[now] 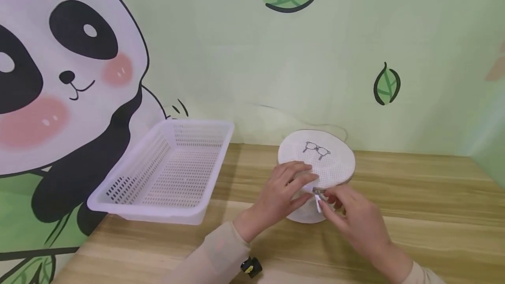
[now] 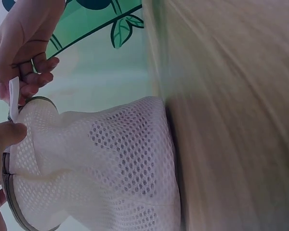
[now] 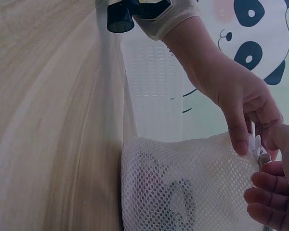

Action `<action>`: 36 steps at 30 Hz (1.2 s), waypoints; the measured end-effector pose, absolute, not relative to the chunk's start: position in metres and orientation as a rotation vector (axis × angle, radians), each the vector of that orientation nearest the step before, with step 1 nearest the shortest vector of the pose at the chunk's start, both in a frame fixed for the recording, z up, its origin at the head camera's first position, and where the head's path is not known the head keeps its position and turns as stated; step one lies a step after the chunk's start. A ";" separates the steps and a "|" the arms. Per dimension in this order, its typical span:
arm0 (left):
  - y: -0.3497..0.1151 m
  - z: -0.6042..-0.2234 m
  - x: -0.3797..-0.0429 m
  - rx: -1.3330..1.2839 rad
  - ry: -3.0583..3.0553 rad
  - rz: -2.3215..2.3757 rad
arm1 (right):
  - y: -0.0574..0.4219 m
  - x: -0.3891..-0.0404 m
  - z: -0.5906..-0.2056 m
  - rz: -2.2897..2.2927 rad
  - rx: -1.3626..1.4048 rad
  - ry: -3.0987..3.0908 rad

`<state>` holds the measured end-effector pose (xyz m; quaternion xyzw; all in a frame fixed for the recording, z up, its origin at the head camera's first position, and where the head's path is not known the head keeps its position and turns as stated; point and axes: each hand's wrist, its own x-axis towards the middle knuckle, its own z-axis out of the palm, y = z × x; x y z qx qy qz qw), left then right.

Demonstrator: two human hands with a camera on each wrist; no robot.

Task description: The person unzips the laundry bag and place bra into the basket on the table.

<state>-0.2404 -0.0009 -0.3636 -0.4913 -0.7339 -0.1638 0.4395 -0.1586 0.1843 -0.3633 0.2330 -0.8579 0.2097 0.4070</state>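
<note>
A white mesh laundry bag (image 1: 315, 174) with a round lid and a small glasses print stands upright on the wooden table. A dark zipper runs around its lid rim. My left hand (image 1: 282, 187) grips the near left rim, fingers over the lid and thumb below on the mesh side, as the right wrist view shows. With thumb and fingertips, my right hand (image 1: 355, 218) pinches the zipper pull (image 1: 318, 200) at the rim's front. In the left wrist view the white pull tab (image 2: 14, 96) shows by the fingers. Some dark shapes show faintly through the mesh (image 3: 159, 192).
A white perforated plastic basket (image 1: 158, 211) stands left of the bag. A cloth backdrop (image 1: 221, 56) with a panda and leaves rises behind the table (image 1: 434, 196). Below the left sleeve a small black device (image 1: 251, 267) shows.
</note>
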 end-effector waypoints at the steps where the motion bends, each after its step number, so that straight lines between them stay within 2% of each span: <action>1: -0.001 -0.364 -0.241 -1.216 -1.819 -0.401 | 0.184 -0.159 -0.363 0.525 0.588 -2.164; 36: -0.004 -0.368 -0.242 -1.240 -1.727 -0.326 | 0.177 -0.157 -0.368 0.569 0.587 -2.122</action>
